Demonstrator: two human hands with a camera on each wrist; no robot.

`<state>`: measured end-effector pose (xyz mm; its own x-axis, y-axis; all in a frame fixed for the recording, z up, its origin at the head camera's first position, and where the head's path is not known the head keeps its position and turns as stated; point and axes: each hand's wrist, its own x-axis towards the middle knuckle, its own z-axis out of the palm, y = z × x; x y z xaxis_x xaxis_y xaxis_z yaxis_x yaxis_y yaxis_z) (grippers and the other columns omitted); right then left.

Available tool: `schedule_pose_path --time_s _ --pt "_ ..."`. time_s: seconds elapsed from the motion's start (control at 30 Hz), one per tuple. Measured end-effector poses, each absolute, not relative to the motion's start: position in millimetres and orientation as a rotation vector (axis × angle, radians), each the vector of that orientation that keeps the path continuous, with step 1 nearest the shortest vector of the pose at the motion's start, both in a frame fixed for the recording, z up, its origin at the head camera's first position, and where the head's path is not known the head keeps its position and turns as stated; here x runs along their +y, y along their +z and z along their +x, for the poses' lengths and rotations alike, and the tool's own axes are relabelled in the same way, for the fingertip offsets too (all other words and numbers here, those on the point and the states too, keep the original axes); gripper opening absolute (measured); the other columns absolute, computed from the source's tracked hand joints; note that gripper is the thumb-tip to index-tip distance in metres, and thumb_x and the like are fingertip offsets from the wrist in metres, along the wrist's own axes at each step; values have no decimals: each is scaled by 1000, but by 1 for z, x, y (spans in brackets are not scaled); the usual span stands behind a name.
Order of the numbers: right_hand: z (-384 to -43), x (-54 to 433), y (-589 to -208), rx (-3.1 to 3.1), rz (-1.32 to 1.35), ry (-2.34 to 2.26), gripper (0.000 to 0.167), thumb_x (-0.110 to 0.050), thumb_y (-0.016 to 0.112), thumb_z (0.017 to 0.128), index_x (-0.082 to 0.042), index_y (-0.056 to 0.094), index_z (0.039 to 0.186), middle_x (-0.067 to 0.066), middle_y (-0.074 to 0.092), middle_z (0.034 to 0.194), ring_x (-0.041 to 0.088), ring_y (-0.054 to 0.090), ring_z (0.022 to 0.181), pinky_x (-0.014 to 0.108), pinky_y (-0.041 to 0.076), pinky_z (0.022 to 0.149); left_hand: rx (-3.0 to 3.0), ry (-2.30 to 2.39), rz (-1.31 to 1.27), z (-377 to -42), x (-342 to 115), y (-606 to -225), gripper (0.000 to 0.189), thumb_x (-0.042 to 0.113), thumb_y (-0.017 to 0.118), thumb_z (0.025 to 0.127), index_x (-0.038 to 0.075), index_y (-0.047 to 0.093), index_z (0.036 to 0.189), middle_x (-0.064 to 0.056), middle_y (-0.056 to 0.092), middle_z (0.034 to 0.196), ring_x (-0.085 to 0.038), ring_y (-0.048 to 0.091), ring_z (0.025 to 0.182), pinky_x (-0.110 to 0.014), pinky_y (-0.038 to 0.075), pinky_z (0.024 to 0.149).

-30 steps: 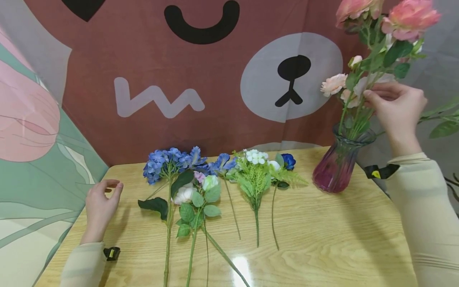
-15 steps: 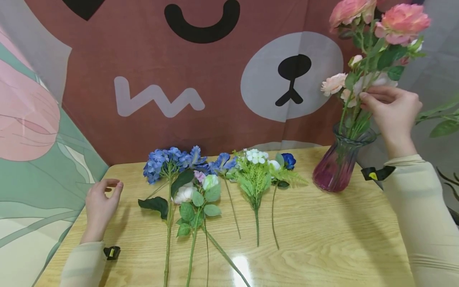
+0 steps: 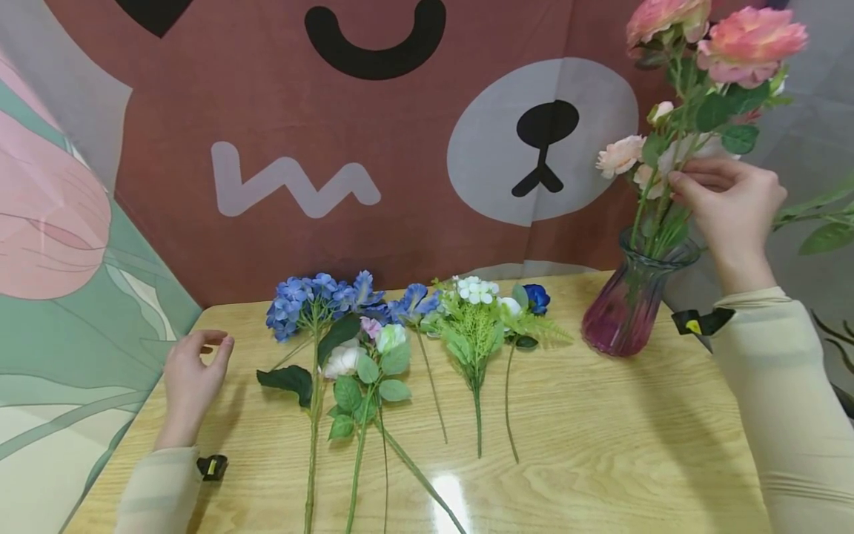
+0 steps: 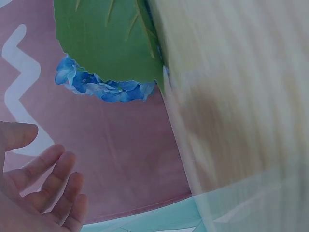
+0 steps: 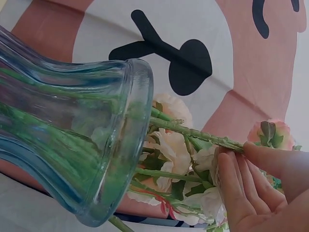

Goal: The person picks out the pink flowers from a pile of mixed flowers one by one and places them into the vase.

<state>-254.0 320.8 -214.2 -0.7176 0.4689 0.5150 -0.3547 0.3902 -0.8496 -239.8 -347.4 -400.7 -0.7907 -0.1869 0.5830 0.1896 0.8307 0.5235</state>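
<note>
A glass vase (image 3: 615, 319), pink at the base and bluish at the rim, stands at the table's back right with several artificial flowers in it. Above its mouth my right hand (image 3: 730, 211) pinches a green flower stem (image 5: 207, 136) between thumb and fingers. Large pink flowers (image 3: 752, 46) top the bunch, with small peach flowers (image 3: 620, 156) lower on the left. My left hand (image 3: 195, 382) hangs over the table's left side, fingers loosely bent and holding nothing; in the left wrist view a blue hydrangea (image 4: 108, 89) shows beyond it, partly behind a big leaf (image 4: 104, 38).
Several flower stems lie in a row across the wooden table (image 3: 600, 445): a blue hydrangea (image 3: 293, 305), a pale rose (image 3: 391, 339), a white-flowered green sprig (image 3: 477, 326) and a dark blue flower (image 3: 537, 300). A printed bear cloth (image 3: 414, 170) hangs behind the table.
My right hand has shifted slightly left and down with the stem, and the pink flower heads have swayed. My left hand has barely moved, a touch to the right.
</note>
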Motion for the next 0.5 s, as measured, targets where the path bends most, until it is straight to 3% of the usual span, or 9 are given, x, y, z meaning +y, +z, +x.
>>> schedule_pose_path --time_s 0.23,0.5 --pt "-256 320 -215 -1982 -167 1220 34 -26 74 81 -7 72 108 -33 59 66 -15 59 59 3 43 55 -2356 -761 -30 -243 -344 -397 26 19 58 92 -3 66 105 -22 65 100 -37 54 89 -43 33 81" --pt "-257 318 -216 -2019 -212 1112 36 -29 72 82 -7 71 110 -39 53 64 -20 55 59 1 40 55 -2337 -761 -56 -247 -333 -391 24 18 60 91 -3 65 101 -21 66 97 -34 54 87 -40 34 78"
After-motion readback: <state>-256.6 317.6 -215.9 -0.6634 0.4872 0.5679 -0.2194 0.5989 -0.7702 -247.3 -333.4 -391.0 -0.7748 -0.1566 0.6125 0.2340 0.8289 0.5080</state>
